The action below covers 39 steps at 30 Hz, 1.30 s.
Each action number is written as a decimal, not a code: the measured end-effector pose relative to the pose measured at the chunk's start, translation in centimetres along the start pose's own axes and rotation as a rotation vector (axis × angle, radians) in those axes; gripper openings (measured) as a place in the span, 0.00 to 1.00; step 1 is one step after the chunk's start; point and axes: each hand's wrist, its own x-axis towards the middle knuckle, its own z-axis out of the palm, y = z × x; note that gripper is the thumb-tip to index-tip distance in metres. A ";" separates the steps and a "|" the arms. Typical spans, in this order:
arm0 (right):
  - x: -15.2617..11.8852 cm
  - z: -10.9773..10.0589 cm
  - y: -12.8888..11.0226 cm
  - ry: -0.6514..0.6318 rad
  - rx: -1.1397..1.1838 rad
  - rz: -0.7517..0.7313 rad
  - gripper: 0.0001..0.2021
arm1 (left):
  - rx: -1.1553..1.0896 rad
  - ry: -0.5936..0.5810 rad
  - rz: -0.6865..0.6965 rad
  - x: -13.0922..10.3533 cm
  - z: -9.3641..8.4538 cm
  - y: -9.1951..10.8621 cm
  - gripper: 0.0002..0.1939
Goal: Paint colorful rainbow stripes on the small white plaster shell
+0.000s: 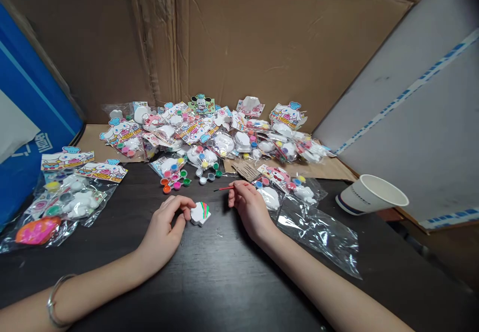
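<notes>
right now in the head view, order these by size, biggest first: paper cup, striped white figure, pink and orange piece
1. Paper cup
2. Pink and orange piece
3. Striped white figure
The gaps look clear.

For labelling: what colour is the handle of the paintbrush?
The paintbrush handle is red; best seen in the head view.

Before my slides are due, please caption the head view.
Left fingers touch a striped white figure; right fingers hold a red brush.

The desk (209, 292) is dark and kinda shiny where light hits it, with tall brown cardboard (262, 38) behind, a bright blue panel (33, 68) left, and a pale grey panel (426, 122) with blue-and-white tape (402, 94) right.
</notes>
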 end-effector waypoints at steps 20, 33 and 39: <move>0.0 -0.1 0.0 -0.005 -0.030 0.000 0.15 | 0.038 -0.051 0.098 0.1 -0.2 0.3 0.12; -2.0 -3.9 -13.6 0.365 0.087 -0.797 0.16 | 0.060 -0.048 0.136 0.3 -0.3 0.1 0.10; -4.5 -13.5 -21.0 0.996 -0.790 -0.920 0.13 | 0.043 -0.023 0.165 0.6 -0.1 -0.3 0.09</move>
